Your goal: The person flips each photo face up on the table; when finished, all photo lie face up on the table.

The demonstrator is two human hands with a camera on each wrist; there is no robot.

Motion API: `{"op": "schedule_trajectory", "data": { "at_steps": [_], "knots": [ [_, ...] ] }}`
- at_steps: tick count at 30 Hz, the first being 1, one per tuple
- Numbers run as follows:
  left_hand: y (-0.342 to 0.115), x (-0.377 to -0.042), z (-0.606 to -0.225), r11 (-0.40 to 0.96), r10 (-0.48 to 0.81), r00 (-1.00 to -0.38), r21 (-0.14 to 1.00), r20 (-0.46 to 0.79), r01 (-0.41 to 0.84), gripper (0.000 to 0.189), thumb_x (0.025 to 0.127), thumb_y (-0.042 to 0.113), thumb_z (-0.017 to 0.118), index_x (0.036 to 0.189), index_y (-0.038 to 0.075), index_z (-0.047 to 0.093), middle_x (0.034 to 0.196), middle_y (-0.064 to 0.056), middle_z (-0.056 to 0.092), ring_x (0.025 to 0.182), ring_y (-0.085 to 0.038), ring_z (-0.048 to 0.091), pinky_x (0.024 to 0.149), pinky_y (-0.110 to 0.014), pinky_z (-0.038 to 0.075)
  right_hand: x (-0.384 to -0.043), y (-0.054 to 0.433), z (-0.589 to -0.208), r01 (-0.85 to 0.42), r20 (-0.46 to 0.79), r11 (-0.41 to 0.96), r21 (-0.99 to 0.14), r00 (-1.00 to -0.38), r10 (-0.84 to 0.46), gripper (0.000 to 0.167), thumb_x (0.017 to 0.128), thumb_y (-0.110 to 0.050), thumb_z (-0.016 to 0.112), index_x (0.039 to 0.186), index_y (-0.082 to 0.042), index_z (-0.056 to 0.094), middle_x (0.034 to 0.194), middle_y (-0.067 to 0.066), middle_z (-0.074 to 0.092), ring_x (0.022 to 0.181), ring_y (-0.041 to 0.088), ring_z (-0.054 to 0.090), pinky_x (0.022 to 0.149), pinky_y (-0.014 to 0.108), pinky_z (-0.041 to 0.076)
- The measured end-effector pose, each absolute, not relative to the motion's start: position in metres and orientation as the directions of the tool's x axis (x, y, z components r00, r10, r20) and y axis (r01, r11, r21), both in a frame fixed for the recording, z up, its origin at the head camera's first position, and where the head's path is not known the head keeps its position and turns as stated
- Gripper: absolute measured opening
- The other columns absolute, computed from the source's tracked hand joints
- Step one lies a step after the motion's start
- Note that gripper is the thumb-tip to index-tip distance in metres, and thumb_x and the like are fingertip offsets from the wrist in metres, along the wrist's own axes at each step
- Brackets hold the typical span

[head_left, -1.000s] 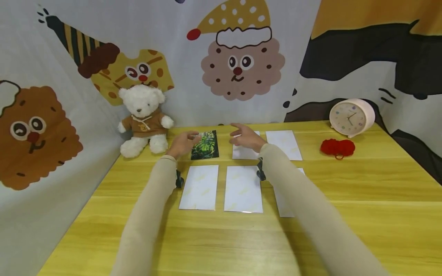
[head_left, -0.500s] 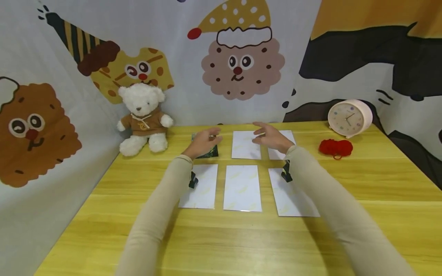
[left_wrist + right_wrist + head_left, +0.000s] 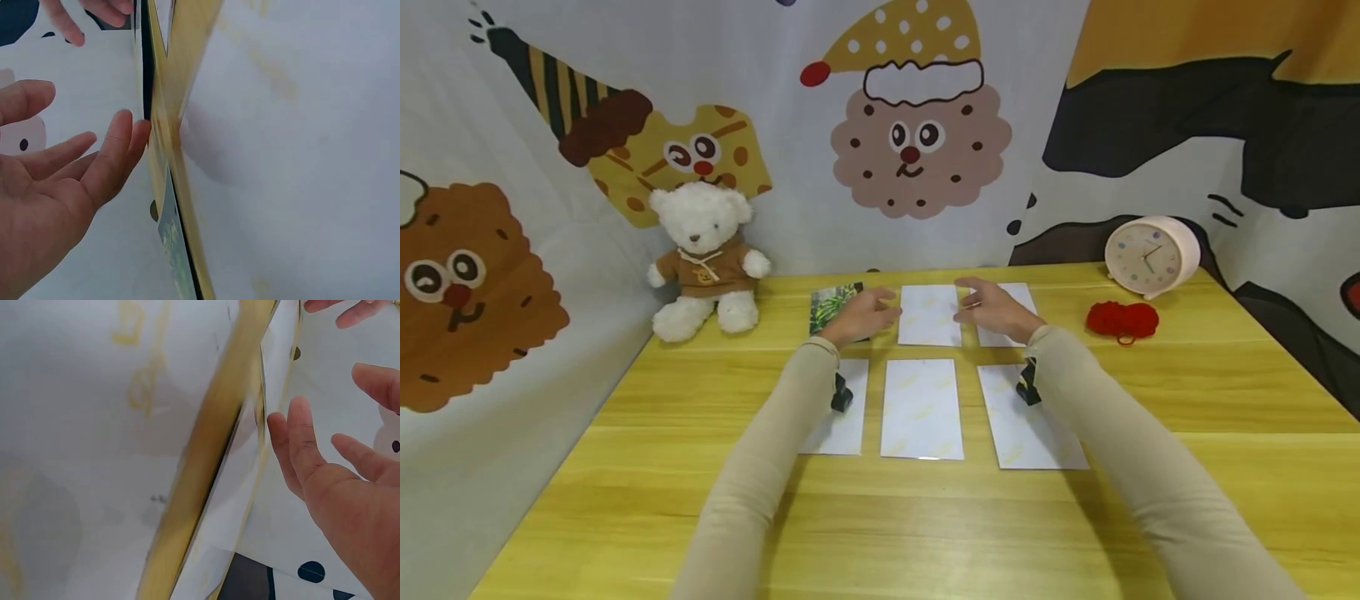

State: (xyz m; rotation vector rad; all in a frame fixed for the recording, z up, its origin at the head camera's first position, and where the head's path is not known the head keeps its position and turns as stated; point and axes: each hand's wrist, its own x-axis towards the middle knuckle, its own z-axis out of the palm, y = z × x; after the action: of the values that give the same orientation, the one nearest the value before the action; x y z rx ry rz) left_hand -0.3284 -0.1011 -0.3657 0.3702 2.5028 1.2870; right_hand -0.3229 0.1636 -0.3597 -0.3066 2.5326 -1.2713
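Note:
Six-sided rows aside, the cards lie flat in a front and a back row. My left hand (image 3: pixel 861 315) is over the right part of a green plant photo card (image 3: pixel 826 307), its fingertips at the left edge of the white back-middle card (image 3: pixel 928 317). At that card's right edge are the fingertips of my right hand (image 3: pixel 996 310), which partly covers the white back-right card (image 3: pixel 1018 296). In the left wrist view, the left hand's fingers (image 3: pixel 115 147) are spread and loosely bent. The right hand's fingers (image 3: pixel 303 434) look much the same in the right wrist view. Neither hand grips anything.
In front lie three white cards: left (image 3: pixel 842 429), middle (image 3: pixel 921 408) and right (image 3: pixel 1033 437). A white teddy bear (image 3: pixel 703 267) sits at the back left. A pink alarm clock (image 3: pixel 1150 254) and red yarn (image 3: pixel 1122 320) are at the back right, near the printed curtain (image 3: pixel 805 217).
My left hand has moved right, from the photo card's left side to the back-middle card's left edge. My right hand has shifted right from over that card to its right edge.

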Motion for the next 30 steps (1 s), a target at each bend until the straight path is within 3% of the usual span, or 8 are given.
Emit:
{"op": "schedule_trajectory", "data": {
  "at_steps": [12,21,30],
  "knots": [
    [-0.096,-0.332,-0.365,0.521,0.326,-0.921,0.854,-0.212,-0.013,0.052,0.104,0.029,0.054,0.15,0.007,0.045,0.128,-0.017,0.066,0.114,-0.028,0.068,0.1,-0.039,0.057,-0.325,0.155,-0.362,0.008,-0.229,0.64,-0.768,-0.937,-0.264,0.074,0.097,-0.023,0.062,0.159,-0.01,0.025,0.15,0.023,0.046,0.137,0.04,0.048,0.117,0.058,0.038],
    [-0.099,-0.333,-0.368,0.424,0.298,-0.93,0.903,-0.215,-0.072,0.046,0.105,0.025,0.053,0.147,0.008,0.048,0.132,-0.017,0.064,0.115,-0.028,0.066,0.098,-0.039,0.057,-0.323,0.145,-0.364,0.01,-0.226,0.653,-0.757,-0.942,-0.248,0.075,0.096,-0.022,0.063,0.159,-0.009,0.025,0.15,0.024,0.046,0.136,0.04,0.048,0.117,0.057,0.039],
    [-0.1,-0.332,-0.36,0.212,0.292,-0.948,0.975,-0.123,-0.062,0.042,0.105,0.017,0.052,0.146,0.008,0.048,0.139,-0.015,0.058,0.124,-0.031,0.059,0.108,-0.049,0.051,-0.319,0.135,-0.365,-0.07,-0.177,0.714,-0.697,-0.948,-0.266,0.083,0.099,-0.047,0.058,0.163,-0.018,0.013,0.149,0.027,0.044,0.137,0.041,0.047,0.116,0.058,0.039]
  ]
}}
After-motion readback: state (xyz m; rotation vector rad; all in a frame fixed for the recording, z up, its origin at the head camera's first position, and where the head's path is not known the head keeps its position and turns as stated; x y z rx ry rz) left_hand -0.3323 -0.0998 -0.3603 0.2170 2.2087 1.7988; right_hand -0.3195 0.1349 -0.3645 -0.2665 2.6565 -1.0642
